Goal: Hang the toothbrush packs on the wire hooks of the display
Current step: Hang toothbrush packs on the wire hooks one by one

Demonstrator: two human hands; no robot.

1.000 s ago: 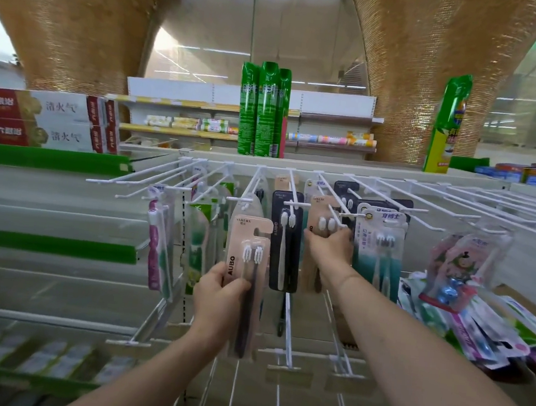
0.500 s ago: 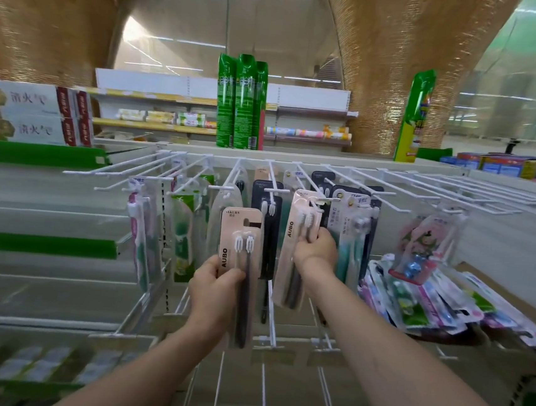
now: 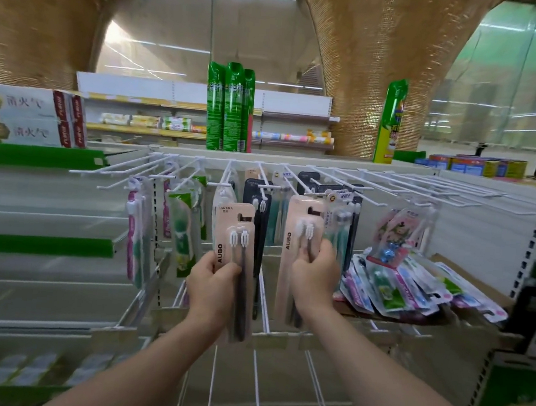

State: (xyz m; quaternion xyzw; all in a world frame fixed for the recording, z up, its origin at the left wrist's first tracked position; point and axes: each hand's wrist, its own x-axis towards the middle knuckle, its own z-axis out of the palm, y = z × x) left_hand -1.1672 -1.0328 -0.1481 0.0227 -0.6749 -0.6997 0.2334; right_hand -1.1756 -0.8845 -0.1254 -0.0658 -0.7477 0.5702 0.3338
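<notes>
Head view, the only one. My left hand [image 3: 213,277] grips a small stack of pink AUBO packs [image 3: 234,265] by its lower half, fingers curled round the card, held upright in front of the rack and not on any hook. My right hand [image 3: 314,272] grips a single pink AUBO pack [image 3: 301,238] near the brush heads; its top edge sits just under the tip of a white wire hook [image 3: 318,193]. I cannot tell whether the hang hole is on the wire or clear of it.

Progress, as a judgement: partly done. Several hooks in the middle and left of the rack carry packs: pink-and-white ones [image 3: 135,222], green ones [image 3: 184,227], black ones [image 3: 259,208], teal ones [image 3: 343,223]. The hooks [image 3: 425,188] to the right look bare. Left to do: the packs in my two hands, plus a loose heap of packs [image 3: 415,289] lying in a cardboard tray [image 3: 481,282] to the right.

Against the earlier frames: a second ago my right hand was up high, pressed to a pack at the hook; now it is lower and nearer me, with the pack's face fully turned to the camera. The left hand's stack has held roughly the same place. My head has swung slightly, so the rack sits differently in frame.
</notes>
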